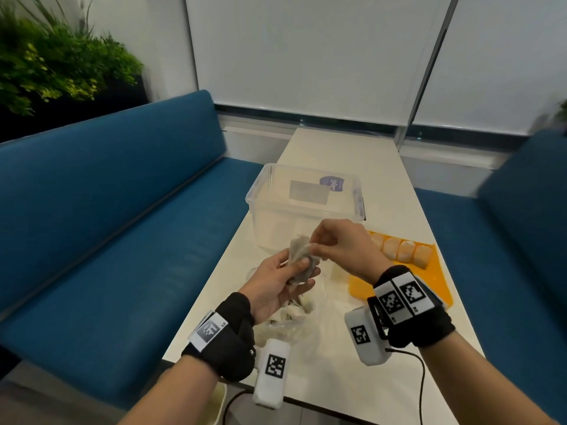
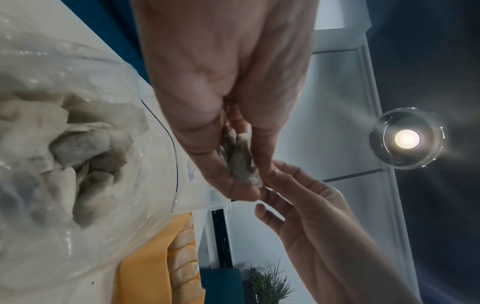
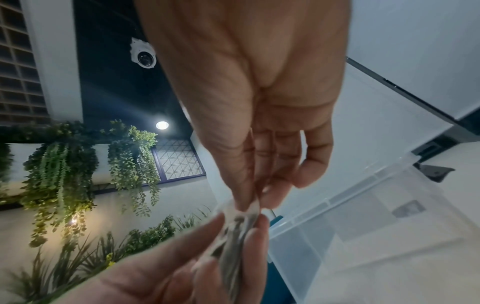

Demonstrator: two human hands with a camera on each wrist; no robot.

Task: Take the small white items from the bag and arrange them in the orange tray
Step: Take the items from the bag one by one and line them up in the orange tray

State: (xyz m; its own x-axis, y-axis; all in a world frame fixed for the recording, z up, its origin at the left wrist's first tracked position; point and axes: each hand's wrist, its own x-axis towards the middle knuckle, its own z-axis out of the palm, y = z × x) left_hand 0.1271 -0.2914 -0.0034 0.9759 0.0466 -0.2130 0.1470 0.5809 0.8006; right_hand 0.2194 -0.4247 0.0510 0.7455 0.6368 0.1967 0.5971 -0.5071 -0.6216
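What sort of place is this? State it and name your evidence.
Probably a café or office lounge booth: a narrow white table between blue upholstered benches, green trailing plants along the wall, and a white dome security camera overhead.

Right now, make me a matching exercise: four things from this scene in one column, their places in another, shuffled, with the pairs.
Things
1. bag
2. tray
3. clear box
4. bench

Places
A. on the table, beyond both hands
B. beside the table, on the person's left
C. on the table, below the left hand
D. on the table, under the right hand, with a row of white items in it

Pairs: 1-C, 2-D, 3-A, 4-B
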